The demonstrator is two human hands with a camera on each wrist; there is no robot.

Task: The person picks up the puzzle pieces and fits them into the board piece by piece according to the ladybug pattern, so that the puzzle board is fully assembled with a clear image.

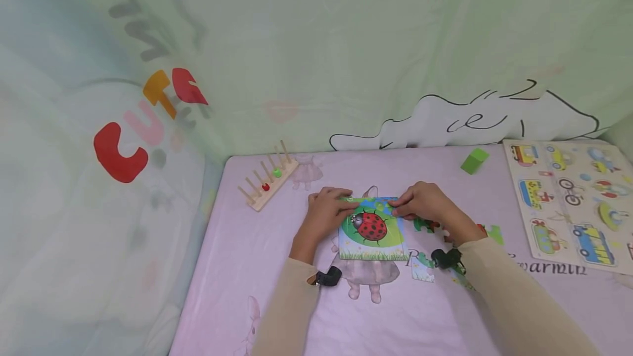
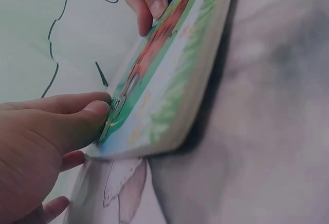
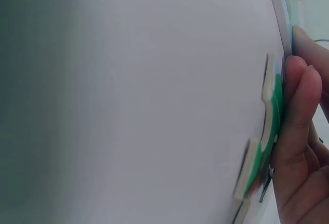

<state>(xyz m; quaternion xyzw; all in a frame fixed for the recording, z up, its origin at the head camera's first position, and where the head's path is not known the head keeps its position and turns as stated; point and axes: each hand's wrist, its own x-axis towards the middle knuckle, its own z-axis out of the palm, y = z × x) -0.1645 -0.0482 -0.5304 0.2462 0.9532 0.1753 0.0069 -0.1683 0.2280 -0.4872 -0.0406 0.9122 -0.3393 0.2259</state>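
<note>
Nearest my head camera, two beige sleeves [image 1: 289, 306] reach over the pink tablecloth [image 1: 222, 290], a small black gadget [image 1: 328, 276] at each wrist. Just past them I have the ladybug puzzle [image 1: 373, 235] on the cloth, between the two hands. My left hand [image 1: 323, 213] pinches its upper left edge between thumb and finger; my right hand [image 1: 430, 202] pinches the upper right corner, its other fingers curled. Loose puzzle pieces [image 1: 422, 271] lie beside the puzzle, under and around the right wrist; they are partly hidden, so I can't count them fairly. Farther off to the left stands a wooden peg rack [image 1: 274, 185] with a red bead [image 1: 266, 187] and a green bead [image 1: 277, 173]. Off to the right lie a vehicle picture board [image 1: 586, 207] and, near it, a green block [image 1: 475, 161]. Behind everything hangs a pale green cloth [image 1: 316, 70].
</note>
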